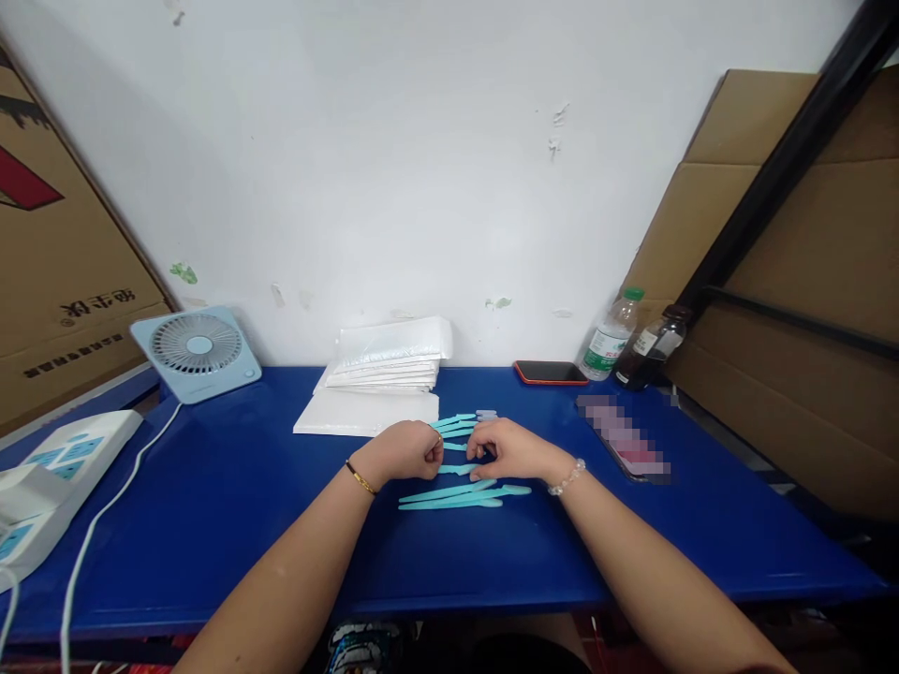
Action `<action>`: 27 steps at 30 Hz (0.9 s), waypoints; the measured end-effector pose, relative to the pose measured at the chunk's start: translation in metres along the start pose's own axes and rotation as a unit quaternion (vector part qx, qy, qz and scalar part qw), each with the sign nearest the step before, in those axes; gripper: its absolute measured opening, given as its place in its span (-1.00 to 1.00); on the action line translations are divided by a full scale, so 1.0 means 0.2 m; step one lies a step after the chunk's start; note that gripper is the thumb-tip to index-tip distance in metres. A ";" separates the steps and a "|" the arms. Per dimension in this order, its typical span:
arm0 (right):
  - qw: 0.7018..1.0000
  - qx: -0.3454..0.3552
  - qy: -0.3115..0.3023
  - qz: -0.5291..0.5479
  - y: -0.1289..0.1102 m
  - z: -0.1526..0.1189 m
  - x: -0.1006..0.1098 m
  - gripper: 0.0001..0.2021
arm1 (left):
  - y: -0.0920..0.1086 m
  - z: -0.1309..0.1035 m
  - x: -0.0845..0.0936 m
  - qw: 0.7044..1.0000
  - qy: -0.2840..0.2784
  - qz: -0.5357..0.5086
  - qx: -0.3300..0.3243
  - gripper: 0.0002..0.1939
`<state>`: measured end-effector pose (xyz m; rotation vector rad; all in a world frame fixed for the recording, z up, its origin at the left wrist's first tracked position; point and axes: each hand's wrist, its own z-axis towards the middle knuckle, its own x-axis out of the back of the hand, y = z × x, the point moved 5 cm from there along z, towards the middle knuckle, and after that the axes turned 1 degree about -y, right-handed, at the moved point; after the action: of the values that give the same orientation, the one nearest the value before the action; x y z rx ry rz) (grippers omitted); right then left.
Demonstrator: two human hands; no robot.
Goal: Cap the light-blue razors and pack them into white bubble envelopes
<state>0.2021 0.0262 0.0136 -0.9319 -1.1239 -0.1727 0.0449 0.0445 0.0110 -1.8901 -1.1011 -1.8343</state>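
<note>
Three turquoise sticks (421, 506) near, several more beyond, too covered to count; one left hand (405, 449), one right hand (511, 447), two bracelets (567, 481); one fan (199, 346) far left, one power strip (84, 457) left; far right, one clear bottle (610, 339), one dark bottle (649, 352), one orange-edged phone (551, 373); one stack of white envelopes (390, 341), number unclear

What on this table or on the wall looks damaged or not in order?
The white wall looks damaged: small patches appear peeled, some showing green. The stack of white padded envelopes is uneven, its lower part jutting out. The turquoise eyebrow razors lie at slightly different angles. I see no spill.
</note>
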 end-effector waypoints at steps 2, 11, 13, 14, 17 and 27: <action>1.000 -0.001 -0.009 -0.012 0.00 0.00 -0.01 -0.78 | 0.00 0.00 0.01 0.999 0.020 0.025 -0.001 -0.93; 0.997 0.015 0.004 -0.075 0.00 0.03 -0.03 -0.93 | 0.02 0.01 0.00 1.000 0.015 0.008 -0.025 -0.93; 0.997 0.011 0.004 -0.073 0.03 0.03 -0.03 -0.92 | 0.02 0.01 0.02 0.999 0.041 0.027 -0.023 -0.94; 0.997 0.005 0.005 -0.074 0.04 0.02 -0.02 -0.91 | 0.01 0.02 0.02 0.998 0.055 0.036 -0.020 -0.93; 0.995 -0.032 0.040 -0.081 0.11 -0.01 0.04 -0.92 | -0.02 0.03 0.05 0.994 0.095 0.048 -0.005 -0.91; 0.998 -0.016 -0.035 0.049 0.04 -0.08 0.08 -0.80 | -0.03 0.02 0.04 0.996 0.060 -0.067 0.007 -0.73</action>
<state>0.2248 0.0240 0.0209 -1.0253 -1.1405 -0.0781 0.0430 0.0533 0.0161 -1.7097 -1.2221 -1.9783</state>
